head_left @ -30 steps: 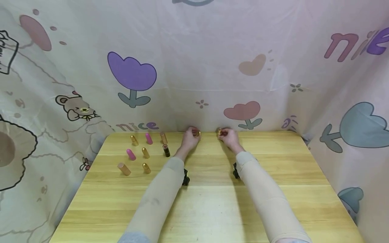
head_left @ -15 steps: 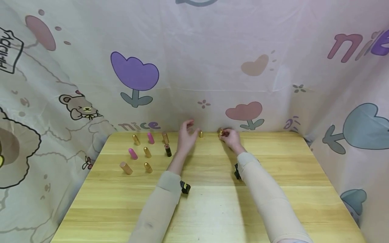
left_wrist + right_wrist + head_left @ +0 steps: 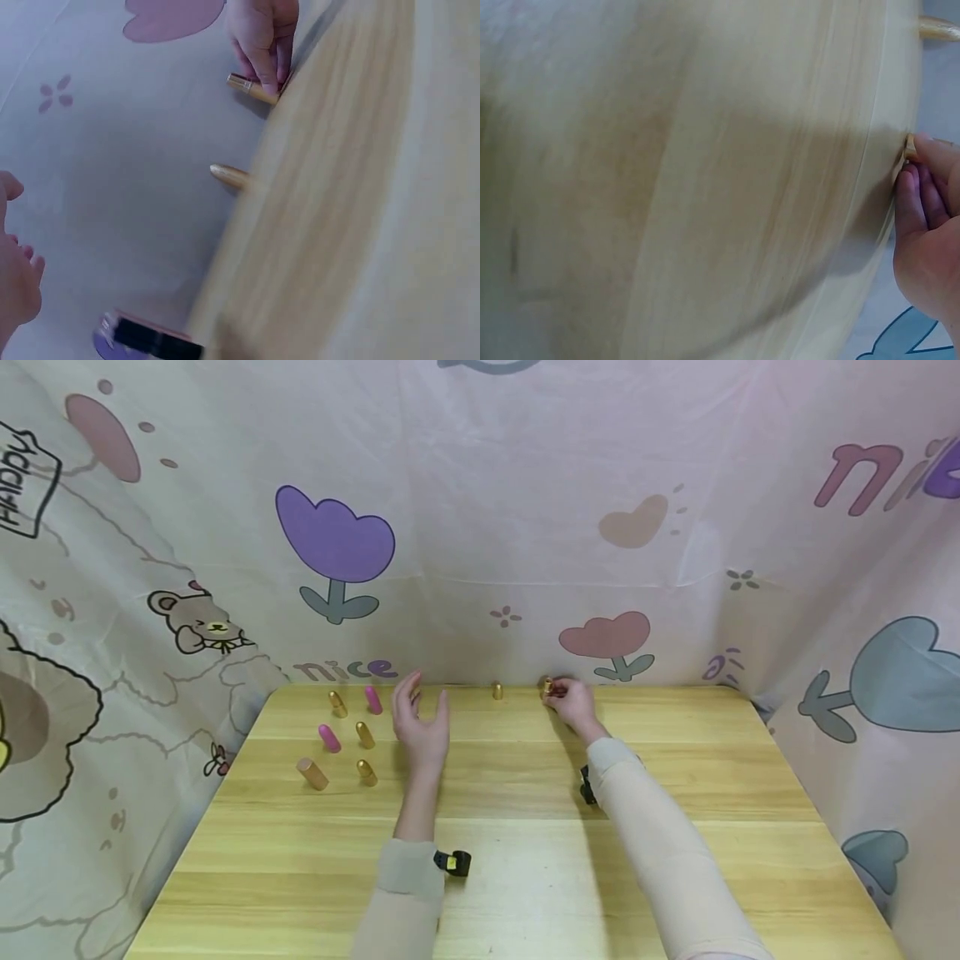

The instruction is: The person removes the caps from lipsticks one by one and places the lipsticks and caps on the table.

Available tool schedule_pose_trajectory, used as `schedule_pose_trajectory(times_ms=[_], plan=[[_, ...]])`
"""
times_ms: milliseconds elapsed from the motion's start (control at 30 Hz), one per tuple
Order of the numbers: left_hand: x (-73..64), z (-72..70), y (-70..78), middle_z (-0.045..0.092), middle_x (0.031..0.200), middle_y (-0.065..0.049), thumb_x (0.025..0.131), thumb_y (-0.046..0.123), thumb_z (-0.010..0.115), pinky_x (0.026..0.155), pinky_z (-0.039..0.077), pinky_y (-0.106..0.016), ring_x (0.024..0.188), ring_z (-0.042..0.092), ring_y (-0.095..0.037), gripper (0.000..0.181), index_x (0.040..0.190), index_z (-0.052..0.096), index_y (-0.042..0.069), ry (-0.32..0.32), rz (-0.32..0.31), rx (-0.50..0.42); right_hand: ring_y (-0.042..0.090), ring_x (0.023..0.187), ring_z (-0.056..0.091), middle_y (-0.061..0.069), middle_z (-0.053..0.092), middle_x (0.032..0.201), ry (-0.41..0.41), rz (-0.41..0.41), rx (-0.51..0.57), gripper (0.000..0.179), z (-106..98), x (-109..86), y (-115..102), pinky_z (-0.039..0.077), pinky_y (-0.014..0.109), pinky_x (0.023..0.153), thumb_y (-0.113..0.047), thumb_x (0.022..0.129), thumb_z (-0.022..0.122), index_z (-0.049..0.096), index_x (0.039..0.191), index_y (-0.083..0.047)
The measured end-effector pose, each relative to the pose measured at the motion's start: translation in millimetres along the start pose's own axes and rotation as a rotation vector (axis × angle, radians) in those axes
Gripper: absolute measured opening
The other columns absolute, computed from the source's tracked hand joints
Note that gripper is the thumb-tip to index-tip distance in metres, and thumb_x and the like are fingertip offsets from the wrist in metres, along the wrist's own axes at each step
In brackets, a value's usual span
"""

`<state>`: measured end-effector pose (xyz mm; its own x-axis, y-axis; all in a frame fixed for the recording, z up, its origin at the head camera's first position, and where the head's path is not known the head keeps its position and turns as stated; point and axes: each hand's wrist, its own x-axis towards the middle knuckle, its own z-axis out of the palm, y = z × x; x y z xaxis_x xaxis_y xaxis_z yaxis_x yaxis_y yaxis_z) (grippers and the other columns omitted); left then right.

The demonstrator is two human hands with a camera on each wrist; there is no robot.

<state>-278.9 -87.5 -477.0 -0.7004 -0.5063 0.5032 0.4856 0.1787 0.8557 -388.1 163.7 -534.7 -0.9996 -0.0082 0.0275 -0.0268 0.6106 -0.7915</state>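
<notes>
My left hand (image 3: 422,727) is open, thumb and fingers spread, at the right side of the group of lipsticks. It hides the black lipstick in the head view; the left wrist view shows that black lipstick (image 3: 154,341) just beside the hand (image 3: 19,277). At the table's back edge, my right hand (image 3: 573,703) pinches a gold lipstick tube (image 3: 547,687) between thumb and fingers. The left wrist view shows the same tube (image 3: 251,88) upright in the fingers. Between both hands, a bullet-shaped gold lipstick (image 3: 497,691) stands alone near the back edge.
Left of my left hand stand two pink lipsticks (image 3: 329,738), several gold bullet-shaped ones (image 3: 364,735) and a tan cylindrical tube (image 3: 312,774). A printed curtain (image 3: 480,527) hangs right behind the wooden table (image 3: 510,877).
My left hand has let go of the gold lipstick, which stays standing at the back edge, and has swung left with fingers spread. My right hand has kept its place and its hold.
</notes>
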Motion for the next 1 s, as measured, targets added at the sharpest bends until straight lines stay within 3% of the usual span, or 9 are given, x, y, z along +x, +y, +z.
schedule_pose_trajectory(times_ms=[100,267,400,533,633,767,1000], plan=[[-7.2,-7.9,-9.2,0.048,0.145,-0.025,0.088,-0.010,0.075,0.121,0.039,-0.056,0.135,0.048,-0.043,0.055,0.138,0.053,-0.009,0.078,-0.041,0.004,0.039,0.110,0.069,0.026,0.071,0.118,0.008,-0.011,0.002,0.028,-0.1,0.8,1.9,0.059,0.046,0.100,-0.001,0.094,0.075,0.069,0.118,0.010],[-16.0,-21.1,-32.4,0.043,0.150,-0.022,0.088,-0.005,0.076,0.124,0.035,-0.053,0.141,0.042,-0.037,0.061,0.142,0.049,-0.007,0.132,-0.166,0.084,0.038,0.108,0.070,0.026,0.072,0.115,0.016,-0.030,-0.019,0.027,0.1,1.0,4.2,0.059,0.046,0.099,-0.002,0.093,0.076,0.070,0.116,0.009],[-20.2,-28.4,-38.7,0.045,0.151,-0.019,0.090,0.001,0.076,0.125,0.035,-0.047,0.142,0.042,-0.033,0.062,0.146,0.047,-0.004,0.130,-0.312,0.142,0.038,0.107,0.070,0.026,0.072,0.115,0.017,-0.035,-0.022,0.027,1.2,1.5,5.5,0.060,0.045,0.098,-0.003,0.093,0.076,0.070,0.116,0.009],[-20.8,-32.0,-41.9,0.046,0.150,-0.020,0.093,0.004,0.072,0.125,0.034,-0.044,0.142,0.042,-0.034,0.059,0.146,0.048,-0.002,0.099,-0.449,0.143,0.038,0.107,0.070,0.026,0.072,0.115,0.021,-0.029,-0.018,0.027,1.2,0.8,5.6,0.060,0.045,0.098,-0.002,0.092,0.076,0.070,0.116,0.010],[-20.3,-33.6,-43.0,0.047,0.148,-0.021,0.094,0.002,0.070,0.126,0.034,-0.046,0.142,0.043,-0.037,0.054,0.144,0.049,-0.002,0.087,-0.517,0.121,0.039,0.107,0.070,0.027,0.072,0.114,0.016,-0.023,-0.013,0.029,1.0,0.4,5.2,0.060,0.045,0.098,-0.001,0.091,0.077,0.069,0.117,0.011],[-19.3,-34.9,-43.8,0.051,0.145,-0.022,0.094,-0.001,0.069,0.122,0.040,-0.046,0.139,0.048,-0.039,0.050,0.141,0.050,-0.003,0.089,-0.555,0.101,0.039,0.107,0.070,0.027,0.072,0.115,0.009,-0.010,-0.009,0.032,1.2,0.3,5.5,0.060,0.044,0.098,-0.001,0.090,0.077,0.068,0.119,0.012],[-16.5,-38.0,-49.4,0.059,0.137,-0.022,0.095,-0.002,0.068,0.119,0.045,-0.040,0.133,0.056,-0.035,0.044,0.137,0.053,-0.004,0.078,-0.563,0.120,0.040,0.108,0.070,0.027,0.072,0.115,0.020,0.002,-0.001,0.036,1.1,-2.9,2.6,0.059,0.046,0.098,-0.004,0.089,0.079,0.067,0.121,0.012]])
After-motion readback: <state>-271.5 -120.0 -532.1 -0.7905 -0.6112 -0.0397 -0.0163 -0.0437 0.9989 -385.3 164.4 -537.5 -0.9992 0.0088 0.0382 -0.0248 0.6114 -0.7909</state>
